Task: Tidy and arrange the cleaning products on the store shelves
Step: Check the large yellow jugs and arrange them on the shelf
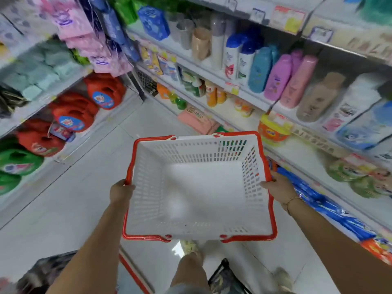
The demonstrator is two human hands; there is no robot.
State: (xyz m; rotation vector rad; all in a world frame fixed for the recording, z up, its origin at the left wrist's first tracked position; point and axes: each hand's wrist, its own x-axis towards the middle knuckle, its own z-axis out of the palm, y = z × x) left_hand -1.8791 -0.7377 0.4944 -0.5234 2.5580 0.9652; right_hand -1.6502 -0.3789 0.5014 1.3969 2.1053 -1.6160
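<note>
Labels blur beyond reading on shelved red detergent jugs [74, 111] at 10 o'clock and bottles [275, 77] at 2 o'clock. The left hand [122, 192] and right hand [277, 186] clutch the white basket [191, 158] by its side rims.

Both bare forearms reach up from the lower frame corners. The left hand [122, 190] and right hand [277, 186] each curl fingers over opposite sides of the red-rimmed white slotted plastic basket [191, 158], centre frame.

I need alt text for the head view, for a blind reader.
The left hand and right hand grip the red rim of an empty white basket over the aisle floor. Red jugs and green jugs fill the left shelves; shampoo bottles line the right shelves.
</note>
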